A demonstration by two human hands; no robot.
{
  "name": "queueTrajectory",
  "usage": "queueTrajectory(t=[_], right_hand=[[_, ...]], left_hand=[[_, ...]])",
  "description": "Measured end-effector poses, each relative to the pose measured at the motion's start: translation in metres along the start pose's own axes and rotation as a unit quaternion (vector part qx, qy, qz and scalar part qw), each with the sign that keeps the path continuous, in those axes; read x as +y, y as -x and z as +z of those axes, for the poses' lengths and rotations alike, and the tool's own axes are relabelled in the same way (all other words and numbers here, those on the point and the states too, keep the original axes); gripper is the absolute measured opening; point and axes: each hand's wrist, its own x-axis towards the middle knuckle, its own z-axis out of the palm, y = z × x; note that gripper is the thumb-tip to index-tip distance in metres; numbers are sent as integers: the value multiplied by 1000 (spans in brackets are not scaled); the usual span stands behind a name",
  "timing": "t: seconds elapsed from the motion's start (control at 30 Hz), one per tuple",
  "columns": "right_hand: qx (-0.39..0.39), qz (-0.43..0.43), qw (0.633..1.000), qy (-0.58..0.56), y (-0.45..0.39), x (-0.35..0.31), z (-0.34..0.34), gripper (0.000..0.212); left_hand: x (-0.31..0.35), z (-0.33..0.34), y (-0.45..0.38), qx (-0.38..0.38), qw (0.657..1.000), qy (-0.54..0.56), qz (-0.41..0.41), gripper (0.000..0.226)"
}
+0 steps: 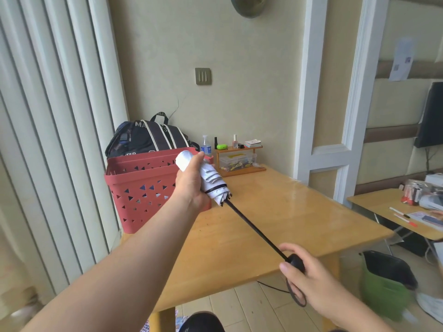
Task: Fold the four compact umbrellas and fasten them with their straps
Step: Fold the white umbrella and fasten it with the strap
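My left hand (191, 185) wraps the white umbrella canopy (212, 182) to keep its pleats bunched, my right hand (309, 274) grips the black handle (296, 261) nearer me — the shaft (254, 230) stretched between them, probably ready to telescope shut — above the wooden table (275, 212).

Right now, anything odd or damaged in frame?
Only one thing: a thin dark crack in the wall runs up from behind the backpack. The white umbrella is bunched in the left hand with its black shaft fully extended to the handle in the right hand, which fits mid-fold.
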Motion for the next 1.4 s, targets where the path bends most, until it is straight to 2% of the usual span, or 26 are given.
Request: queueTrajectory(t=[0.07,0.1,0.27,0.33,0.4,0.53,0.6,0.7,0.77,0.83,0.93,1.0,1.07,1.1,1.17,1.2,1.23,1.3,1.4], right_hand=[[56,-42,997,25,-1,-2,10,38],[74,-61,995,25,-4,-7,14,38],[119,-108,984,71,-31,-25,23,42],[140,-109,980,88,-49,-28,20,44],[152,-99,977,109,-70,-33,14,44],[114,-102,974,164,-107,-27,8,41],[78,-95,979,163,-124,-12,11,37],[24,-59,993,98,-144,9,20,28],[14,-35,999,6,-154,17,22,22],[29,-34,998,-53,-161,22,11,22],[82,-17,996,-44,-160,29,-19,19],[115,33,987,-112,-156,29,-31,15],[112,87,958,-249,-157,26,-39,20],[97,113,933,-328,-160,23,-42,31],[62,175,869,-458,-168,19,-47,47],[47,200,853,-479,-173,20,-49,50],[39,223,850,-476,-179,21,-50,52],[73,250,885,-386,-188,23,-53,47],[181,176,963,-98,-199,30,-56,20]], left_hand=[[-7,1,-2,-12,1000,-12,-5,96],[-13,2,-1,-18,1000,-16,-9,99],[-27,8,-5,-17,1000,6,-10,84],[-29,5,-16,12,1000,26,-5,95],[-32,0,-25,36,998,46,-4,96],[-49,-25,-42,87,994,65,-2,72],[-64,-44,-59,107,991,73,-16,69],[-86,-57,-79,111,990,76,-42,68],[-93,-53,-90,99,990,83,-53,62],[-97,-37,-100,76,991,94,-59,70],[-108,1,-112,11,992,93,-88,80],[-118,27,-114,-76,986,81,-128,81],[-129,44,-126,-152,978,62,-130,73],[-133,50,-138,-171,976,60,-123,75],[-140,66,-157,-190,971,74,-121,71],[-145,73,-165,-181,970,92,-136,60],[-149,77,-171,-165,966,123,-159,50],[-160,80,-182,-141,952,184,-200,39],[-174,74,-203,-109,946,198,-232,32]])
